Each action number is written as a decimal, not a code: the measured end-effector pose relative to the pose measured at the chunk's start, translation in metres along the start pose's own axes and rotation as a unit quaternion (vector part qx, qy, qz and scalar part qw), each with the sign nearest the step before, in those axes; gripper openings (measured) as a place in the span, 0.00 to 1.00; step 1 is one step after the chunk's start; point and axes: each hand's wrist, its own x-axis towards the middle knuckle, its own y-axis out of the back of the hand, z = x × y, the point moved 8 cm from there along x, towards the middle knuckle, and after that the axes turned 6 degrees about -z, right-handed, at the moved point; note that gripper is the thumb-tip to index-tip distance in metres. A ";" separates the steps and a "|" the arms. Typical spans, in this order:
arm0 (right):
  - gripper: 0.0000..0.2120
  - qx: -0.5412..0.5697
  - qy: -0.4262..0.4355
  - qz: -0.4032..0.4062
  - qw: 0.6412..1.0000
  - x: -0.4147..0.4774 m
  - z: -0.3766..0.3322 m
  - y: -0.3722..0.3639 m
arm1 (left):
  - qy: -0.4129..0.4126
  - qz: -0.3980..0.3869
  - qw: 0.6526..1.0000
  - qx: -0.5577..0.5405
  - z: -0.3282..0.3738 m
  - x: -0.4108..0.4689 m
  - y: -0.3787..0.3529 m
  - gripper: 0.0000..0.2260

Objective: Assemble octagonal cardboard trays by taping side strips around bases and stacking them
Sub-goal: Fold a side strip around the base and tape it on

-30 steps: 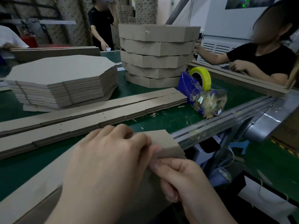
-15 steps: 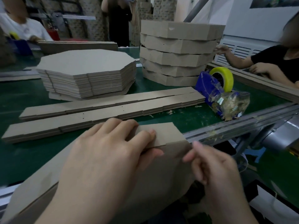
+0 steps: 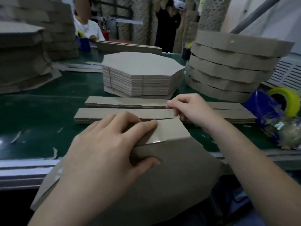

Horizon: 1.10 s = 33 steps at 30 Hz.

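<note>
Green table [image 3: 40, 111] under strips [image 3: 114, 112], bases [image 3: 141, 67], trays [image 3: 228, 62], perhaps scraps [image 3: 16, 137].

Nothing in front of you can be read. The only print you have is a small pale label [image 3: 278, 126] inside the crumpled plastic wrap [image 3: 289, 133] against the blue tape dispenser [image 3: 262, 108], at the right end of the tabletop [image 3: 40, 115]. Its marks are too small and blurred to make out a single letter or number.

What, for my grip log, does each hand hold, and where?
Left hand grips the tray at its upper edge; right hand pinches a side strip mid-length.
</note>
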 end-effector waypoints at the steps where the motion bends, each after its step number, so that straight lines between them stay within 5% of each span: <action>1: 0.09 -0.024 -0.001 -0.017 1.000 0.019 0.001 -0.011 | 0.009 -0.001 1.000 -0.001 -0.007 -0.003 0.001 0.26; 5: 0.06 -0.181 0.056 -0.053 0.980 0.084 -0.004 -0.056 | 0.046 -0.004 0.999 -0.007 -0.033 -0.013 0.005 0.27; 10: 0.23 -0.405 0.051 -0.102 0.907 0.133 0.010 -0.094 | 0.073 0.002 0.997 -0.028 -0.057 -0.024 0.008 0.27; 15: 0.24 -0.402 0.043 -0.097 0.910 0.141 0.011 -0.094 | 0.086 0.012 0.995 -0.043 -0.069 -0.028 0.008 0.27; 24: 0.24 -0.271 0.202 -0.049 0.940 0.105 -0.030 -0.072 | 0.083 0.027 0.994 -0.070 -0.065 -0.031 0.011 0.24; 33: 0.32 -0.449 0.274 0.033 0.850 0.054 -0.072 -0.062 | 0.063 0.031 0.994 -0.088 -0.046 -0.034 0.023 0.22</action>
